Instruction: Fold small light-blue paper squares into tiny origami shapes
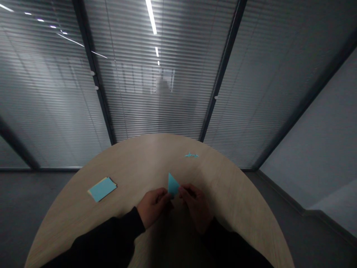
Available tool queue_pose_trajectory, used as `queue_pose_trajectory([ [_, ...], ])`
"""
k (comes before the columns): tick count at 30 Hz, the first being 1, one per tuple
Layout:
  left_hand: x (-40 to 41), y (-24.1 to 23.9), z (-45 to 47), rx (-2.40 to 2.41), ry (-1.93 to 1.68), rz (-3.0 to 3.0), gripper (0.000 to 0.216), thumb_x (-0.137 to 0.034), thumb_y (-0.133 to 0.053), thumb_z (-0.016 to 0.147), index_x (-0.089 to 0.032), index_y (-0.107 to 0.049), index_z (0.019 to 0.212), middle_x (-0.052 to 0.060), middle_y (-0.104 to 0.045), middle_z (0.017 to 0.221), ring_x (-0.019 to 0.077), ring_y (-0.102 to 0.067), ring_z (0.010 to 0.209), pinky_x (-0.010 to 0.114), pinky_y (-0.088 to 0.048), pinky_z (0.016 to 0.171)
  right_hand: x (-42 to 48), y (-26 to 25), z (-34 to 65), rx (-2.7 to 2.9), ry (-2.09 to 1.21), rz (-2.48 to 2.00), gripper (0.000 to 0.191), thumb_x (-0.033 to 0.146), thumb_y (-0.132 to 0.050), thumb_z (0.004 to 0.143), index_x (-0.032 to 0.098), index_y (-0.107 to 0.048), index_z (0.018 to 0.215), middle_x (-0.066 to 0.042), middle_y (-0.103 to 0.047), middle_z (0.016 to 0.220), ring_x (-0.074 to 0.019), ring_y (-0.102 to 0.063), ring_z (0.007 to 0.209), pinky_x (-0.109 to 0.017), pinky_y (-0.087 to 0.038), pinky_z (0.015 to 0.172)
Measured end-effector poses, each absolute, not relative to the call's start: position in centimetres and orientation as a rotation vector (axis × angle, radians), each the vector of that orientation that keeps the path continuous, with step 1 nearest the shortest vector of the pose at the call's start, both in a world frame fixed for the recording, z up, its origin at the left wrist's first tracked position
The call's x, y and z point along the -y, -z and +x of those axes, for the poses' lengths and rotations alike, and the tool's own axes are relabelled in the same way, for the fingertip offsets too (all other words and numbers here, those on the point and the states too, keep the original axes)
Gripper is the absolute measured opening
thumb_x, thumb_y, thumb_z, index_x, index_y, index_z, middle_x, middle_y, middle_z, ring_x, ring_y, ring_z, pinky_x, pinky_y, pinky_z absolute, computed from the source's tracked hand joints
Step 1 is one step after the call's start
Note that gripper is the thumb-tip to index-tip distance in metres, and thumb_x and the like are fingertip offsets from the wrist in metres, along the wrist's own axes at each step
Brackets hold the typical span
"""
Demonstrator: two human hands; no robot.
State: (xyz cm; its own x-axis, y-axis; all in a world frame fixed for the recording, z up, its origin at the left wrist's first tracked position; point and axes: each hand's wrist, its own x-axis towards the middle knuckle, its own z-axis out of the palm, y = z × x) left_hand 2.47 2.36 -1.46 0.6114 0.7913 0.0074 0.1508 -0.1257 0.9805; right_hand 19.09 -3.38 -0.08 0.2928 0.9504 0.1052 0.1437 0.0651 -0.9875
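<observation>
A small piece of blue paper (173, 185), folded to a pointed triangle, is held up above the table between my two hands. My left hand (154, 205) pinches its lower left corner between thumb and fingers. At its right corner, my right hand (197, 205) grips the paper with closed fingertips. The point of the paper faces away from me. Farther off, to the right, lie small folded blue paper shapes (192, 155), star-like and too small to make out well. A stack of blue paper sheets (103, 189) with a yellowish edge rests to the left.
The round wooden table (240, 208) has its curved far edge close to a glass partition with grey blinds (167, 111). Dark frame posts divide the partition. A pale wall (315, 149) rises on the right, with dark floor (36, 197) around the table.
</observation>
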Motion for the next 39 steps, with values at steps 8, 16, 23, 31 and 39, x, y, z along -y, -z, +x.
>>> queue_pose_trajectory([
  [8,-2.2,1.0,2.3,-0.829,-0.729,1.676,0.041,-0.056,-0.051,0.086,-0.017,-0.058,0.075,0.006,-0.07,0.066,0.0154,-0.061,0.056,0.024,-0.042,0.054,3.5,-0.5,18.7,1.101,-0.845,-1.377,0.03,0.047,-0.063,0.078,0.018,-0.063,0.07,0.001,-0.055,0.064,-0.0127,-0.048,0.056,-0.025,-0.039,0.054],
  [16,-2.0,0.9,2.4,-0.767,-0.832,1.526,0.04,-0.057,-0.051,0.086,-0.017,-0.055,0.082,0.006,-0.069,0.072,0.0135,-0.06,0.055,0.023,-0.042,0.052,3.4,0.0,18.6,1.155,-0.887,-1.359,0.03,0.045,-0.062,0.08,0.016,-0.064,0.073,0.001,-0.055,0.064,-0.0118,-0.047,0.057,-0.024,-0.038,0.054],
  [23,-1.8,0.8,2.4,-0.799,-0.87,1.604,0.037,-0.053,-0.047,0.09,-0.018,-0.054,0.084,0.002,-0.064,0.061,0.0134,-0.058,0.053,0.023,-0.041,0.053,3.3,0.1,18.5,1.15,-0.9,-1.348,0.03,0.046,-0.064,0.08,0.017,-0.065,0.073,0.001,-0.056,0.065,-0.0121,-0.049,0.058,-0.024,-0.038,0.055],
  [31,-2.3,0.5,2.4,-0.823,-0.987,1.524,0.039,-0.056,-0.052,0.086,-0.017,-0.058,0.085,-0.002,-0.057,0.059,0.0113,-0.05,0.053,0.022,-0.038,0.051,3.5,0.2,18.2,1.2,-0.882,-1.353,0.028,0.044,-0.063,0.082,0.018,-0.063,0.07,0.002,-0.056,0.063,-0.0126,-0.05,0.058,-0.024,-0.039,0.057],
  [39,-2.6,0.5,2.4,-0.829,-1.019,1.391,0.042,-0.058,-0.06,0.079,-0.017,-0.055,0.074,-0.005,-0.049,0.054,0.0087,-0.045,0.049,0.021,-0.036,0.049,3.5,0.0,18.1,1.244,-0.896,-1.384,0.027,0.042,-0.062,0.081,0.017,-0.064,0.07,0.0,-0.058,0.064,-0.0136,-0.051,0.061,-0.025,-0.04,0.06],
])
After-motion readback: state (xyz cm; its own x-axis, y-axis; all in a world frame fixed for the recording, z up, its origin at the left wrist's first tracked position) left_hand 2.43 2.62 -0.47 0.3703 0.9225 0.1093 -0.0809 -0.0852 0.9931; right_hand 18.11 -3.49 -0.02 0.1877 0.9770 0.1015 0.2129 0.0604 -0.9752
